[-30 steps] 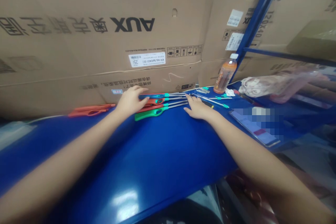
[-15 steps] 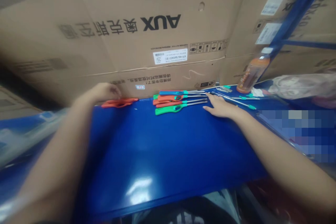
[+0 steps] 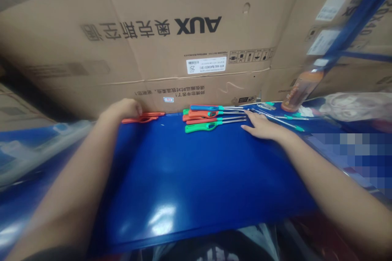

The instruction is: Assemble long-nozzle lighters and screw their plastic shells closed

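Note:
My left hand (image 3: 124, 110) is at the back left of the blue table (image 3: 196, 171), fingers curled down beside a few orange plastic lighter handles (image 3: 147, 117). Its fingertips are mostly hidden, and what they hold, if anything, does not show. My right hand (image 3: 261, 125) lies with thumb and fingers apart at the metal tips of several long-necked lighters. This bundle, tips pointing right, includes a blue-handled lighter (image 3: 203, 107), orange ones and a green lighter (image 3: 200, 127) in front.
Beyond my right hand lie loose metal tubes with teal ends (image 3: 286, 123). An orange drink bottle (image 3: 301, 89) stands behind them, beside a pale plastic bag (image 3: 352, 106). A large cardboard box (image 3: 147, 57) rises along the back edge. Clear plastic wrapping (image 3: 45, 151) lies at the left.
My left hand has come down closer to the orange handles. My right hand stays by the lighter tips. The whole view has shifted slightly.

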Tool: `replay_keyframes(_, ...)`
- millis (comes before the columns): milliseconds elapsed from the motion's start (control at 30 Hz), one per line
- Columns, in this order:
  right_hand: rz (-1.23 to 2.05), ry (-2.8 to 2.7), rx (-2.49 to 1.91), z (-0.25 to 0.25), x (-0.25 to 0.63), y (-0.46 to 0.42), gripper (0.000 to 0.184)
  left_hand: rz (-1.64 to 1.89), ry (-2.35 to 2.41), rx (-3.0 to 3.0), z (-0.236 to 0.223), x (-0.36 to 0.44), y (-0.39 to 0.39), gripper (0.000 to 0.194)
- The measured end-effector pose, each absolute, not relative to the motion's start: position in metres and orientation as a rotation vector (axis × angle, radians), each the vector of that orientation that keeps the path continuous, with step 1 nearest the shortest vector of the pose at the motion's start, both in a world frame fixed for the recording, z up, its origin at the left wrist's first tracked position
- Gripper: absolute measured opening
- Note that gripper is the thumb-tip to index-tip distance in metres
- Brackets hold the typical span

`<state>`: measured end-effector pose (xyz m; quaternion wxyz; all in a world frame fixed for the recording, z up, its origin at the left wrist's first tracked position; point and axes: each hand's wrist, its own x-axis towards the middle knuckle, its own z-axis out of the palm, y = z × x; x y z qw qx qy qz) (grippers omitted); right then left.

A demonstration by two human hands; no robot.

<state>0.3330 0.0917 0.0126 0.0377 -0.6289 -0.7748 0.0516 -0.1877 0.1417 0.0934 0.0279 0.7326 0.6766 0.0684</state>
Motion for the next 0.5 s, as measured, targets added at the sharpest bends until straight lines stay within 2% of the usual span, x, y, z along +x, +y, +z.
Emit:
replay_keyframes(300, 0.198, -2.362, -1.922, 0.013, 0.332, 0.091, 0.082, -0.128, 2.222, 2.216, 0.103, -0.168, 0.134, 0.028)
replay_keyframes(500, 0.179, -2.38, -1.87, 0.008, 0.338, 0.096, 0.079, -0.203, 2.069, 2.362, 0.106, -0.152, 0.132, 0.032)
